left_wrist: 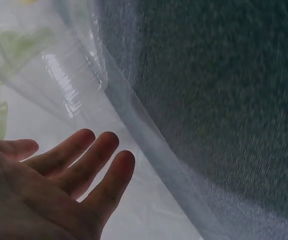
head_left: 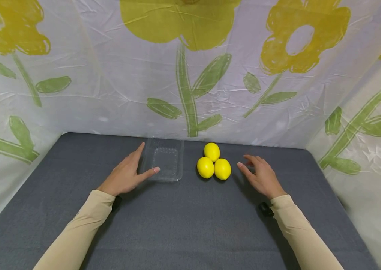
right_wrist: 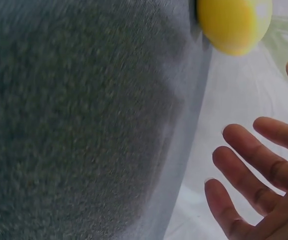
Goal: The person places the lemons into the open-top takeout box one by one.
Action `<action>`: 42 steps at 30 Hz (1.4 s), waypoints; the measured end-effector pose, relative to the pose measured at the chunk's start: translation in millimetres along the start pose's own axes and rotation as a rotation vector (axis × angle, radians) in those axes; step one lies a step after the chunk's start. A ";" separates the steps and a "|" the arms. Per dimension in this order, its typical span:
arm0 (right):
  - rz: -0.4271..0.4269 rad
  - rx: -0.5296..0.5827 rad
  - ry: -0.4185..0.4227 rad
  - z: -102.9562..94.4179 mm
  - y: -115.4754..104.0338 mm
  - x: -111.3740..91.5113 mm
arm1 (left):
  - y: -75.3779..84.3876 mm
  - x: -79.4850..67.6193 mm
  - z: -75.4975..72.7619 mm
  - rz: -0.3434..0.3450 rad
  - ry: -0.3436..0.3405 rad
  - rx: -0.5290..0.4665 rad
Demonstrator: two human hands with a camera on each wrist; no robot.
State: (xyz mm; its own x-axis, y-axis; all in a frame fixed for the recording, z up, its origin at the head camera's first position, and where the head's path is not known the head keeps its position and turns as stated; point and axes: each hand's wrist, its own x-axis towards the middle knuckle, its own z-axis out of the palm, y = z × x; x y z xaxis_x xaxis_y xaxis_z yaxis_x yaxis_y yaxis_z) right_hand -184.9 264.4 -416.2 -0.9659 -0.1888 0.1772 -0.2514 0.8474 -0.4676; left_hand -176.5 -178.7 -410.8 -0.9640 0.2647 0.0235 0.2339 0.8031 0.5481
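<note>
Three yellow lemons sit in a tight cluster on the dark cloth: a back lemon (head_left: 212, 152), a front left lemon (head_left: 205, 167) and a front right lemon (head_left: 222, 169). To their left lies a clear plastic tray (head_left: 165, 161). My left hand (head_left: 128, 171) is beside the tray's left side, thumb spread over its near left corner, holding nothing; whether it touches is unclear. Right of the lemons, my right hand (head_left: 259, 175) hovers with relaxed fingers, apart from them. In the right wrist view one lemon (right_wrist: 234, 22) shows beyond my spread fingers (right_wrist: 246, 182).
A dark grey cloth (head_left: 190, 225) covers the table. Behind it and at both sides hangs a pale curtain (head_left: 116, 75) printed with yellow flowers and green leaves. The tray and the back lemon are close to the table's far edge.
</note>
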 end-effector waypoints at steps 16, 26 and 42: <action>-0.025 0.031 -0.036 2.0 -9.5 -6.2 | -0.3 4.9 12.7 -0.015 -0.036 0.152; -0.040 0.040 -0.040 2.0 -10.8 -6.9 | 1.3 2.2 12.7 -0.066 -0.071 0.162; -0.053 0.056 -0.060 3.7 -13.3 -4.3 | -0.3 3.2 15.0 -0.134 -0.120 0.112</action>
State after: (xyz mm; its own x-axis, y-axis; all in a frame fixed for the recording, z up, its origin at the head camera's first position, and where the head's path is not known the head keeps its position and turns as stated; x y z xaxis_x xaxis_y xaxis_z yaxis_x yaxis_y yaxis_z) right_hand -177.7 252.2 -413.9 -0.9526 -0.2637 0.1515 -0.3039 0.8068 -0.5067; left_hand -177.8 -170.1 -423.4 -0.9671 0.2078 -0.1469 0.1235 0.8879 0.4431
